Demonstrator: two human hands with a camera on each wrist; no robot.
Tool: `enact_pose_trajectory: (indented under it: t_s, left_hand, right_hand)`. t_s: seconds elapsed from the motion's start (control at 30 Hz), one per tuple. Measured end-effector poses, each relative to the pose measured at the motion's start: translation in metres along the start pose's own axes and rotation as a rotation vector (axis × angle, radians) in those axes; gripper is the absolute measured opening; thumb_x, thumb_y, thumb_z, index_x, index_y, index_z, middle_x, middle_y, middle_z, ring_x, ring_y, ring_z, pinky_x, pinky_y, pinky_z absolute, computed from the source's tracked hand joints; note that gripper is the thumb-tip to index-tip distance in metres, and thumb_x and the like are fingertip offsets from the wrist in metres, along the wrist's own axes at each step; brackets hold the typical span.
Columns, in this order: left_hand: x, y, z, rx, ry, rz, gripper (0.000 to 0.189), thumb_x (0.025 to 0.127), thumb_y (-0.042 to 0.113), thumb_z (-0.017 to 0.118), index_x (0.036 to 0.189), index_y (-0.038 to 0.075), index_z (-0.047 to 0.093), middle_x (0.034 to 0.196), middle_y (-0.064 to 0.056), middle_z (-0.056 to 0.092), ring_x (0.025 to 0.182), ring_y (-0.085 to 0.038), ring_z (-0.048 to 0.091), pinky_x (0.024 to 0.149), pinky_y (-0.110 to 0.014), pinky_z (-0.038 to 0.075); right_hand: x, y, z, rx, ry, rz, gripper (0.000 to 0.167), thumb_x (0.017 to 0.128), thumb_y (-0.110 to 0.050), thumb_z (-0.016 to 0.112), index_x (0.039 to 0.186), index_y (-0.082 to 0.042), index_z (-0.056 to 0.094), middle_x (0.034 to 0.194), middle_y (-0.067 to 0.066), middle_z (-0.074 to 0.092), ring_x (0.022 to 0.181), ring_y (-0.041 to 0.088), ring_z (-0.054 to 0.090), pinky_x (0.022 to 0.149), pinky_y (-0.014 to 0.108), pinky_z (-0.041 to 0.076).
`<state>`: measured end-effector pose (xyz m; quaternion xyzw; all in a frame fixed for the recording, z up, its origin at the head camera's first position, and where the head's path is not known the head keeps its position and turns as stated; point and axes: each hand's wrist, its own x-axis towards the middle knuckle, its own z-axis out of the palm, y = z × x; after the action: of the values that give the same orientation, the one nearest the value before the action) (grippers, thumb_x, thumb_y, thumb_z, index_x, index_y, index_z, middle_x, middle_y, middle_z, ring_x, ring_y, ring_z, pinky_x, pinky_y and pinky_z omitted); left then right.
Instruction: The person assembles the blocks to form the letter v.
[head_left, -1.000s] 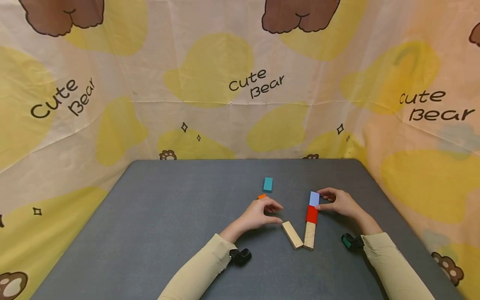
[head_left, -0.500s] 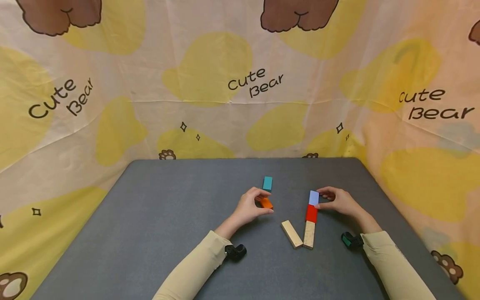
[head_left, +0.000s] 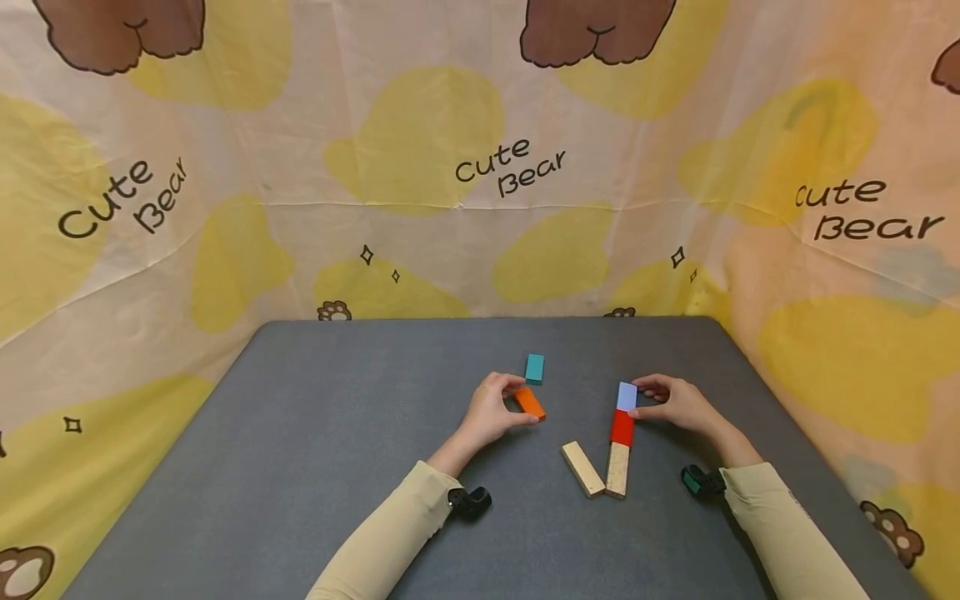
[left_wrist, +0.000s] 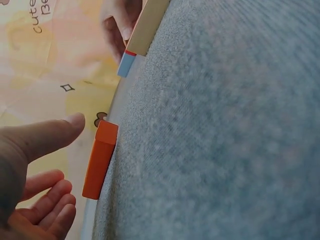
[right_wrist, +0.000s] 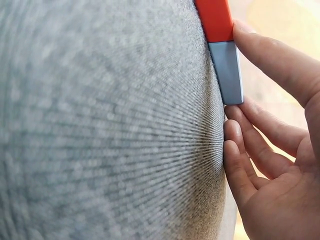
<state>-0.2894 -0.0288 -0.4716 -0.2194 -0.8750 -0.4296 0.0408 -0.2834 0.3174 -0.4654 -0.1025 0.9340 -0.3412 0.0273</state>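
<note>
My left hand [head_left: 491, 412] curves around an orange block [head_left: 530, 404] lying on the table. In the left wrist view, thumb and fingertips stand apart from that orange block [left_wrist: 100, 160]. My right hand [head_left: 686, 408] is at the right side of a straight row of blocks: a light blue block [head_left: 626, 396] at the far end, a red block [head_left: 622, 427] in the middle, a plain wooden block [head_left: 617, 471] nearest. In the right wrist view, the thumb tip touches the red block [right_wrist: 216, 20], and the index fingertip is right at the end of the light blue block [right_wrist: 227, 72].
A second plain wooden block [head_left: 582, 469] lies slanted, its near end against the row's near end. A teal block [head_left: 535, 368] lies just beyond the orange one. The grey table [head_left: 337, 433] is backed by a printed cloth [head_left: 420, 250].
My left hand has moved left and away from the slanted wooden block to the orange block, then drawn slightly back, showing more of it. The right hand stays at the row.
</note>
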Motion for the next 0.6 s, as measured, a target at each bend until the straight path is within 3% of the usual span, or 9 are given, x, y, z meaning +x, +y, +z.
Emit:
enact_pose_trajectory:
  t_s: [0.4, 0.6]
  left_hand:
    - [0.0023, -0.0015, 0.0018, 0.034, -0.059, -0.091, 0.063, 0.065, 0.028, 0.088, 0.118, 0.006, 0.062, 0.108, -0.01, 0.055, 0.095, -0.022, 0.052, 0.086, -0.036, 0.046]
    - [0.0027, -0.0022, 0.0025, 0.051, -0.074, -0.106, 0.063, 0.064, 0.028, 0.088, 0.117, 0.006, 0.062, 0.107, -0.009, 0.055, 0.094, -0.021, 0.052, 0.085, -0.036, 0.045]
  right_hand:
    - [-0.0009, -0.0021, 0.0008, -0.011, 0.019, -0.027, 0.062, 0.075, -0.038, 0.079, 0.122, -0.002, 0.06, 0.121, 0.022, 0.06, 0.103, 0.033, 0.058, 0.089, 0.048, 0.048]
    - [-0.0005, -0.0005, 0.0002, 0.001, -0.002, 0.003, 0.065, 0.074, -0.041, 0.079, 0.124, -0.004, 0.059, 0.125, 0.021, 0.058, 0.108, 0.034, 0.057, 0.094, 0.05, 0.046]
